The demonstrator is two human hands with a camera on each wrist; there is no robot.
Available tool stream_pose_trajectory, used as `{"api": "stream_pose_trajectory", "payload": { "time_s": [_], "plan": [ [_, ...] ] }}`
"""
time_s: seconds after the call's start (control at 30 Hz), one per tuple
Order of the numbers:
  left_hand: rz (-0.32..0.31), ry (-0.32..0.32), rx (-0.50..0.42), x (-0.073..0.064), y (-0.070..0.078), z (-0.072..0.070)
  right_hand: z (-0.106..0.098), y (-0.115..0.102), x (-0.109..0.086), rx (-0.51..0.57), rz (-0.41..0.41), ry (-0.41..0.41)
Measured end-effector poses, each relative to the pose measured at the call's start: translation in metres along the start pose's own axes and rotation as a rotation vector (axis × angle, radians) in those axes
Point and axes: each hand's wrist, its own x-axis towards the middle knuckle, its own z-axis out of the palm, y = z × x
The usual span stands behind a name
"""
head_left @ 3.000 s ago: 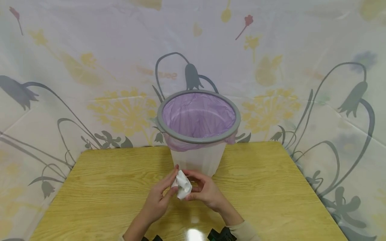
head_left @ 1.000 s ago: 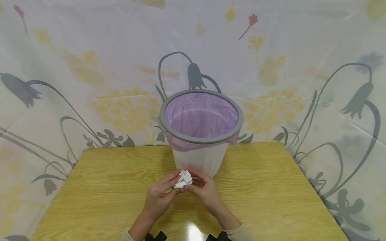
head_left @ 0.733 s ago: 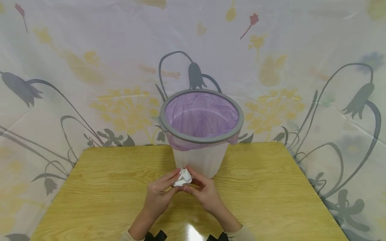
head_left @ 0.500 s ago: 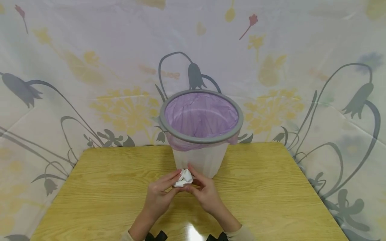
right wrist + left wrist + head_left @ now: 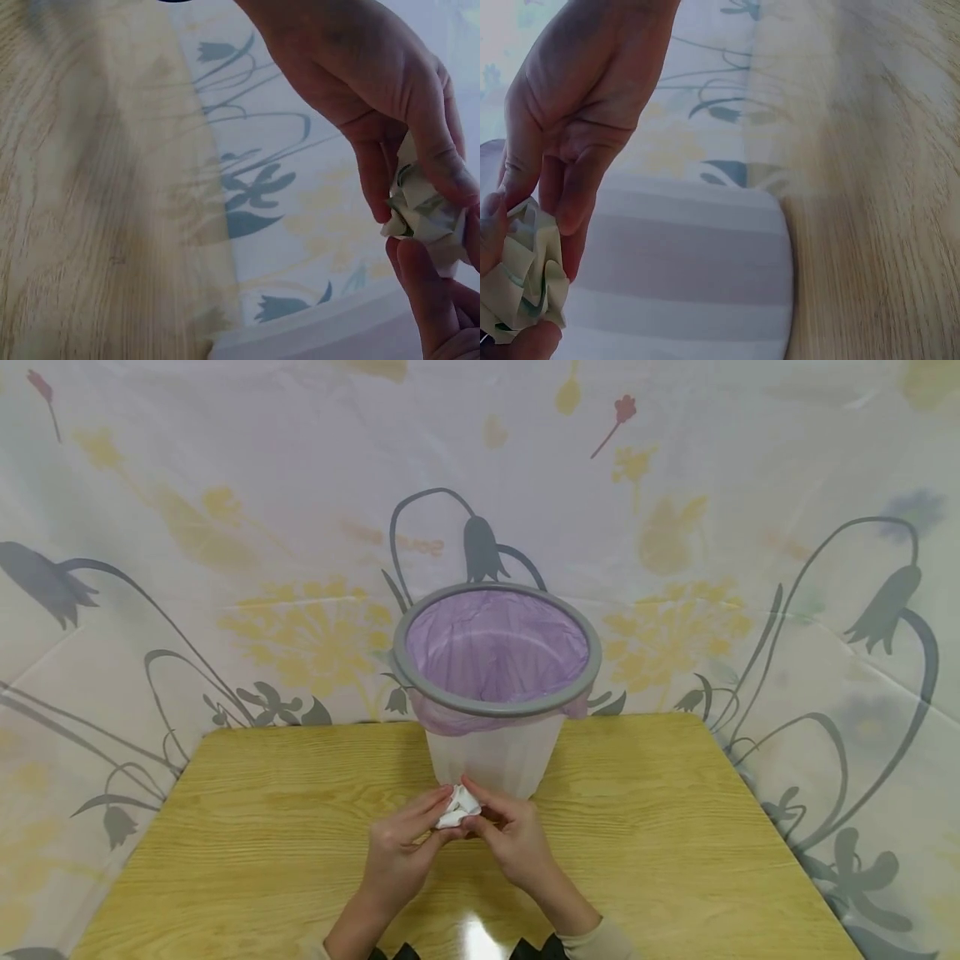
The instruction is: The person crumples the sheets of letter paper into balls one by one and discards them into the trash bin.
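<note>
A crumpled piece of white paper [image 5: 459, 808] is held between both hands, low in front of the bin. My left hand [image 5: 401, 852] pinches it from the left, fingers above and thumb below. From the right, my right hand [image 5: 519, 843] grips it with thumb and fingers. Folds and creases of the crumpled paper [image 5: 529, 274] show in the left wrist view, and the same paper [image 5: 427, 214] is at the right edge of the right wrist view. Part of it is hidden behind the fingers.
A whitish bin [image 5: 491, 752] with a grey rim ring and a purple bag liner [image 5: 498, 647] stands at the back of the wooden table [image 5: 660, 843]. Behind it hangs a flower-patterned cloth [image 5: 300, 485].
Over three seconds the paper has become more compact and turned between the fingers, and the hands have come closer together. In the last half second the hands shift only slightly.
</note>
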Motion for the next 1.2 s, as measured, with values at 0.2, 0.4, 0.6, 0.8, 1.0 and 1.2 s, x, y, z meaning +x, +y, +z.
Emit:
{"api": "stream_pose_trajectory", "payload": {
  "time_s": [0.2,0.4,0.6,0.8,1.0,1.2],
  "plan": [
    [-0.122,-0.001,-0.068,0.006,0.005,0.003,0.004,0.003,-0.002,0.031,0.012,0.074],
    [-0.376,0.079,-0.307,0.01,0.009,0.004,0.009,0.001,-0.003,0.191,0.056,0.121],
    [-0.305,0.031,-0.474,0.007,0.003,0.0,0.009,-0.003,-0.003,0.273,0.16,0.174],
    [-0.073,-0.067,-0.463,0.005,-0.012,-0.003,0.006,-0.003,-0.003,0.325,0.214,0.174],
    [0.194,-0.005,-0.165,0.007,-0.021,0.0,0.004,0.0,-0.002,0.425,0.231,0.101],
    [0.325,-0.002,0.001,0.012,-0.017,-0.001,0.004,-0.001,-0.002,0.492,0.233,0.078]
  ]
}}
